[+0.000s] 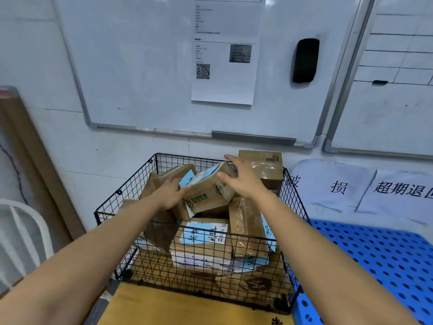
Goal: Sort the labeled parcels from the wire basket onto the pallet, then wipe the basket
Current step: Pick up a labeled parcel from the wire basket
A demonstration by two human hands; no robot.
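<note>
Parcel of brown cardboard with a pale blue label point(207, 186) is seen tilted atop similar parcels point(203, 242) in a black wire basket point(119, 191). Its left end is gripped by the left hand point(172, 192); the right hand point(243, 179) is held spread at its right corner. A blue perforated plastic pallet point(386, 254) is seen just right of the basket.

I see a black wire basket point(121, 200) heaped with brown cardboard parcels, most bearing pale blue handwritten labels. The top parcel point(208, 191) lies tilted, with green print on its side. My left hand point(172, 192) grips its left end and my right hand point(243, 181) spreads over its right end. A flat parcel point(203, 240) lies lower, behind the front wire. The blue perforated pallet point(386, 254) lies just right of the basket.
</note>
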